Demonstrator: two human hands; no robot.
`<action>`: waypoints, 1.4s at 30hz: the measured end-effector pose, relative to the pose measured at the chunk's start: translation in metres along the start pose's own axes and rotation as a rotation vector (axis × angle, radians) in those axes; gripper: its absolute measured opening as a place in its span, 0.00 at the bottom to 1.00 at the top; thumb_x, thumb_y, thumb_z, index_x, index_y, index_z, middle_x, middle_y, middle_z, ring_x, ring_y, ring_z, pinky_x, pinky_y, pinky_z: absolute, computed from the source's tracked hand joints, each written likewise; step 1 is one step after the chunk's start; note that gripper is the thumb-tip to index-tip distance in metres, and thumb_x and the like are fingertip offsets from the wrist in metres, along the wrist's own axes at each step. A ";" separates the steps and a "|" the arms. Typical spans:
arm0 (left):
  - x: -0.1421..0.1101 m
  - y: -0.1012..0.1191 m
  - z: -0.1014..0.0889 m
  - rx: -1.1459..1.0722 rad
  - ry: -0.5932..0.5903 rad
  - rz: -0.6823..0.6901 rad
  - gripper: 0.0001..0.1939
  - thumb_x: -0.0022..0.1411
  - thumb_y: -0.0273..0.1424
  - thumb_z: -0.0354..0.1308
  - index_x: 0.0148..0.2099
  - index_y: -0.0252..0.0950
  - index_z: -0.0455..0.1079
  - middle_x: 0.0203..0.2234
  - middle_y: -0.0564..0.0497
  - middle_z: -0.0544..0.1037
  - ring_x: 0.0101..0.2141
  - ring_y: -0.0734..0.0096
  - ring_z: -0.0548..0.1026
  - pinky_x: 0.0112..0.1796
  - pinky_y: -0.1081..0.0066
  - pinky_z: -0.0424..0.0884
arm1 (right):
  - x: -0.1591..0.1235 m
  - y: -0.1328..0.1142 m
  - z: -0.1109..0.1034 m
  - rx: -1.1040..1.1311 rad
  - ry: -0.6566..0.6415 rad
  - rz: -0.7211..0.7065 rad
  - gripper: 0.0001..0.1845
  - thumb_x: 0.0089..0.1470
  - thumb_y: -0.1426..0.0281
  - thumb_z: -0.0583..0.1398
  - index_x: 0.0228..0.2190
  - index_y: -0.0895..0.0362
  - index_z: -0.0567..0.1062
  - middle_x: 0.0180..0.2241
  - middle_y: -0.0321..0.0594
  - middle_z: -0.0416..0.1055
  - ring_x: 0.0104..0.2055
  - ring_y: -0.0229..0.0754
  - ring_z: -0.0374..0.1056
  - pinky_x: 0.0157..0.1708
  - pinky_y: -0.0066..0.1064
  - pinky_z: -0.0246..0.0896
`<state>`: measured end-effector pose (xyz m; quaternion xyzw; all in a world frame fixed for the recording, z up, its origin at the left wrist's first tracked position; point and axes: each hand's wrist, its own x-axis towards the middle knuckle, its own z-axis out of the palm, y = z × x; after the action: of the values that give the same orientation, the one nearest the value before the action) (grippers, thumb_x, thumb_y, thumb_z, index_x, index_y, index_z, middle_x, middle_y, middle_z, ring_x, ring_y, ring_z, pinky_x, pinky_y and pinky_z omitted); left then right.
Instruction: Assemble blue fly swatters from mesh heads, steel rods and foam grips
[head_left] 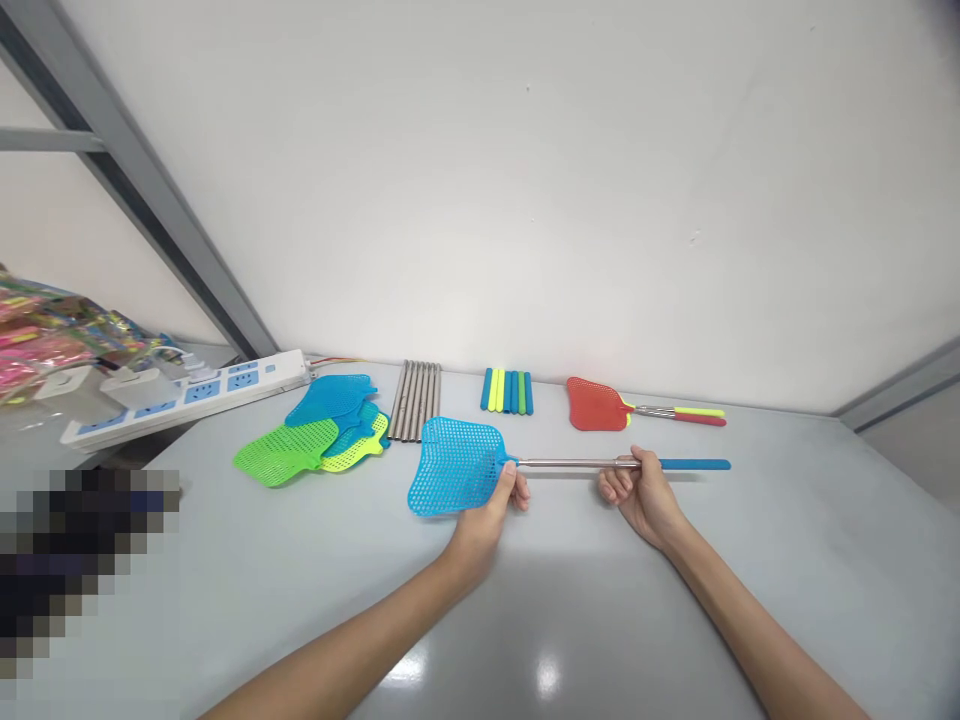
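Observation:
A blue fly swatter (457, 467) with a metal telescopic rod and a blue grip lies across both hands, held level above the table. My left hand (491, 505) is closed on its neck, thumb on top, where the mesh head meets the rod. Farther right, my right hand (641, 490) pinches the rod just before the blue grip (696, 464), fingers curled. Behind the swatter, a row of metal rods (416, 400) and a row of coloured grips (507, 391) lie side by side. Red and yellow swatters (600, 403) with rods and grips lie stacked at the right.
Loose swatter heads, a green one (289, 452) and several blue and yellow ones, overlap on the grey table (570, 620). A white power strip (195, 393) with plugs stands at left, near plastic-wrapped colourful items (52, 335). A wall (540, 200) borders the back.

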<state>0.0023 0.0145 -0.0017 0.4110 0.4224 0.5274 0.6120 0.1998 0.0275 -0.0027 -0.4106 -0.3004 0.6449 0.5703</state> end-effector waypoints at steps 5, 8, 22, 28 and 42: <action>0.002 0.001 -0.001 0.060 -0.060 0.016 0.18 0.57 0.39 0.46 0.20 0.35 0.64 0.18 0.53 0.66 0.23 0.75 0.63 0.31 0.73 0.60 | -0.001 -0.001 0.002 0.020 0.022 0.003 0.25 0.48 0.64 0.47 0.05 0.56 0.59 0.07 0.36 0.51 0.15 0.38 0.54 0.17 0.30 0.43; 0.003 0.002 -0.001 0.094 -0.092 0.032 0.19 0.57 0.39 0.45 0.19 0.35 0.63 0.17 0.53 0.65 0.23 0.74 0.64 0.31 0.73 0.59 | -0.002 -0.001 0.004 0.033 0.034 -0.003 0.25 0.48 0.64 0.47 0.04 0.56 0.59 0.06 0.36 0.50 0.15 0.38 0.54 0.18 0.30 0.43; 0.000 0.007 0.001 0.256 -0.017 -0.017 0.23 0.57 0.41 0.43 0.14 0.37 0.60 0.15 0.54 0.64 0.23 0.73 0.64 0.32 0.74 0.56 | -0.004 -0.003 0.000 0.089 -0.017 -0.001 0.23 0.48 0.65 0.50 0.06 0.57 0.60 0.08 0.34 0.51 0.17 0.37 0.54 0.19 0.30 0.43; 0.002 0.001 -0.002 0.236 -0.026 -0.026 0.23 0.57 0.41 0.44 0.14 0.37 0.60 0.15 0.54 0.64 0.23 0.73 0.64 0.31 0.74 0.56 | -0.003 -0.004 -0.001 0.085 -0.026 -0.001 0.23 0.48 0.64 0.50 0.06 0.56 0.60 0.09 0.35 0.51 0.18 0.37 0.54 0.20 0.30 0.44; 0.006 -0.006 -0.004 0.135 -0.015 0.016 0.20 0.55 0.41 0.47 0.16 0.36 0.60 0.15 0.54 0.64 0.23 0.74 0.63 0.31 0.74 0.59 | -0.001 -0.003 -0.001 0.065 -0.036 0.025 0.24 0.48 0.63 0.50 0.07 0.56 0.60 0.10 0.35 0.52 0.19 0.38 0.55 0.21 0.30 0.46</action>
<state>0.0009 0.0205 -0.0087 0.4585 0.4493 0.4995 0.5817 0.2017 0.0265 -0.0006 -0.3838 -0.2843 0.6686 0.5700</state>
